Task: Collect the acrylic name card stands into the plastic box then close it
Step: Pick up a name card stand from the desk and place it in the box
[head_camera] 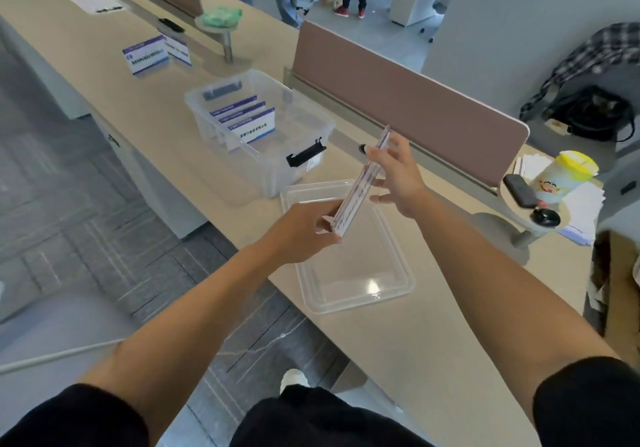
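Carrying blue-banded white print on the name card stands (pixel 251 126) in the plastic box (pixel 273 173), with dark characters across the front one, all blurring past reading. Showing the same blue-and-white print on two stands (pixel 147 54) on the desk (pixel 433 342), again not reading clearly. Bearing a small white sticker (pixel 312 163) on the box's front wall, lettering too small to tell. Displaying only a cartoon face on the yellow-lidded cup (pixel 557 183). Offering no legible print on the held stand (pixel 362 178), turning edge-on.

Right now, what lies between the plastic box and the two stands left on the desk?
Nothing: bare desk separates plastic box and stands, per head view.
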Action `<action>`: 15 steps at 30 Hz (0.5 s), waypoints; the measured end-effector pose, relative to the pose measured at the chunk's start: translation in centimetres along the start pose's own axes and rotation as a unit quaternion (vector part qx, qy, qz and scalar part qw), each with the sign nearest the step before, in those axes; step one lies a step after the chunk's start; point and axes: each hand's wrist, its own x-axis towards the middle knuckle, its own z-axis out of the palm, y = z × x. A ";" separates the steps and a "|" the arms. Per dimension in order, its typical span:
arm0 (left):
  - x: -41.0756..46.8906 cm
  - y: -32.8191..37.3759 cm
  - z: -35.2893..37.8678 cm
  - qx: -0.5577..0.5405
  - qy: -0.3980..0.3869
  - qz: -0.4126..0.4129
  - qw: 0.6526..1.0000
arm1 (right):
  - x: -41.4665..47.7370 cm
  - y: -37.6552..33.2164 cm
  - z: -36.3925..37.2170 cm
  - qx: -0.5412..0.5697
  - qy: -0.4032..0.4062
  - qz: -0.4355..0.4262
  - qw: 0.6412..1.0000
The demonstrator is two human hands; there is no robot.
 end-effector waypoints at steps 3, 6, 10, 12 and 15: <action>2.3 -1.0 -2.2 0.020 0.005 -0.010 1.000 | 3.2 -0.9 1.4 0.013 -0.009 -0.012 1.000; 4.0 -2.5 -4.5 0.064 0.012 -0.036 0.997 | 6.3 -1.8 3.1 0.030 -0.036 -0.011 0.999; 5.8 -4.7 -7.3 0.073 0.033 -0.055 0.995 | 10.2 -2.2 5.7 0.052 -0.045 -0.013 0.998; 6.6 -5.9 -8.8 0.067 0.042 -0.062 0.995 | 11.9 -2.6 7.6 0.071 -0.046 -0.006 0.996; 7.7 -8.4 -11.7 0.052 0.058 -0.067 0.995 | 14.5 -3.0 10.4 0.097 -0.037 0.017 0.994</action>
